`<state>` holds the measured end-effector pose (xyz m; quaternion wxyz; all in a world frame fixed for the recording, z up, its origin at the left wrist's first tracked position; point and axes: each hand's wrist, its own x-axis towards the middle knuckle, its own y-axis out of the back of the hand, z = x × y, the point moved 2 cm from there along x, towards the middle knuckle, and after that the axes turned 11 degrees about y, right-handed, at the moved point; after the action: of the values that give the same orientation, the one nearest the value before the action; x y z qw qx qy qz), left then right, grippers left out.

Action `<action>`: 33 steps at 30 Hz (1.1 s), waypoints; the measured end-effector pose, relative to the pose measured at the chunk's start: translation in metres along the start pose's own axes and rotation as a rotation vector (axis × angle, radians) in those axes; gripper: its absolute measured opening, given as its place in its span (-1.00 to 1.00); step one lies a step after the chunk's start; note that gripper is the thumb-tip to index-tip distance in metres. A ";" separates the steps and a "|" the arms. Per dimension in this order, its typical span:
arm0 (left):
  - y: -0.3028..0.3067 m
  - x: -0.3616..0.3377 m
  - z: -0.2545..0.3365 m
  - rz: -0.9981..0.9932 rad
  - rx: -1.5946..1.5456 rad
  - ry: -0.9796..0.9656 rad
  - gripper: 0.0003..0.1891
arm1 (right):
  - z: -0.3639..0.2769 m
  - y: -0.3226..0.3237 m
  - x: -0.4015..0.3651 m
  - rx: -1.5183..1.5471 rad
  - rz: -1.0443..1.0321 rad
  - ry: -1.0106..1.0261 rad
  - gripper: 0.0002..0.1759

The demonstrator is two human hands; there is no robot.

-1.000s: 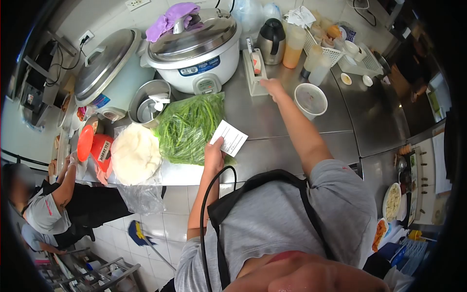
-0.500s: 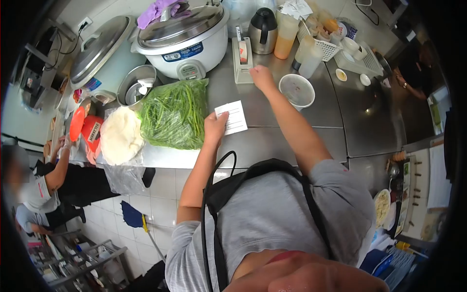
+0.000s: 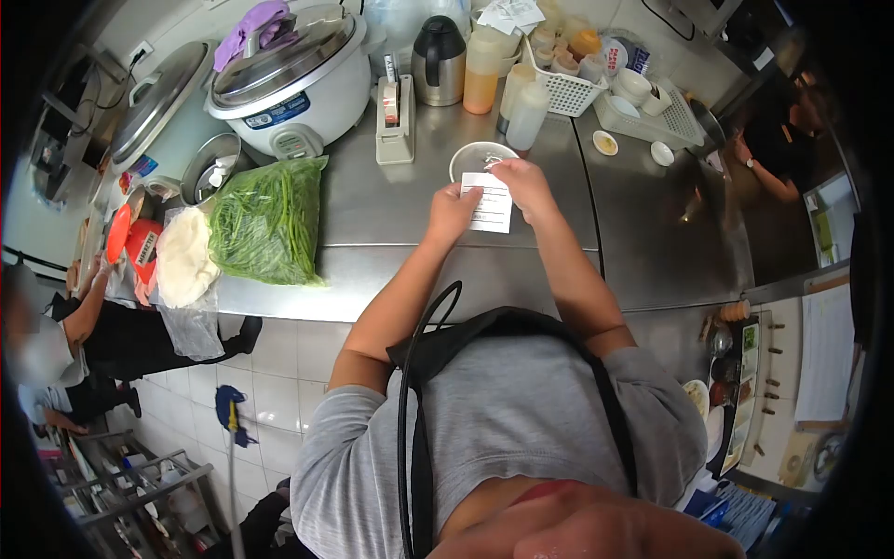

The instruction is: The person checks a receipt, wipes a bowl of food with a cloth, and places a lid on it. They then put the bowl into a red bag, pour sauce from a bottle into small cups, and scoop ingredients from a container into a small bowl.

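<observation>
My left hand [image 3: 452, 214] pinches a white paper slip [image 3: 491, 216] with printed lines, thumb on its face. My right hand [image 3: 527, 190] is closed at the slip's top right corner. A small whitish glint shows by its fingertips, too small to name. Just behind the slip stands a round white tub [image 3: 455, 166], partly hidden by the paper and my fingers. To the left of both hands is a beige tape dispenser [image 3: 395, 140] on the steel counter [image 3: 391, 210].
A bag of green vegetables [image 3: 268, 222], a white bag [image 3: 186, 256] and a rice cooker [image 3: 289, 98] stand left. A thermal jug [image 3: 439, 61], squeeze bottles [image 3: 529, 114] and a white basket [image 3: 568, 93] line the back. Co-workers are at the left [image 3: 84, 317] and right [image 3: 782, 140].
My right hand has left the tape dispenser and come to the slip's top corner. My left hand has carried the slip in front of the tub. The view has shifted rightward.
</observation>
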<state>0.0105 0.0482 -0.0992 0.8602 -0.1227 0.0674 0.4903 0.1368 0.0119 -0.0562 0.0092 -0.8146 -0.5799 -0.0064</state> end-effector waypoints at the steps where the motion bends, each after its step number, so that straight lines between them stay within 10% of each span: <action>1: -0.005 0.000 -0.001 -0.003 -0.005 0.006 -0.81 | 0.000 0.007 0.001 -0.032 0.019 0.015 -0.77; 11: 0.007 0.009 -0.027 0.197 0.361 0.154 -0.75 | 0.044 0.006 0.019 -1.044 0.190 0.448 -0.79; 16: 0.009 0.011 -0.022 0.194 0.456 0.130 -0.68 | 0.028 0.007 0.028 -1.058 0.285 0.117 -0.10; 22: 0.024 0.019 -0.030 -0.074 0.588 0.051 -0.71 | 0.045 0.017 0.056 -0.896 0.199 0.125 -0.27; 25: 0.061 -0.004 -0.003 -0.220 0.454 0.041 -0.74 | 0.020 0.007 0.057 -1.108 0.201 -0.223 -0.25; 28: 0.132 -0.023 0.047 -0.214 0.386 -0.013 -0.80 | -0.031 -0.014 0.095 -1.094 0.141 0.196 -0.30; 33: 0.262 -0.032 0.088 -0.064 0.375 -0.105 -0.80 | -0.289 -0.135 0.130 -1.245 0.135 0.894 -0.50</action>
<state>-0.2316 0.1743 -0.0451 0.8855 0.0632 0.1084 0.4474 0.0522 0.1725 0.2366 -0.2171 -0.6231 -0.3595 -0.6598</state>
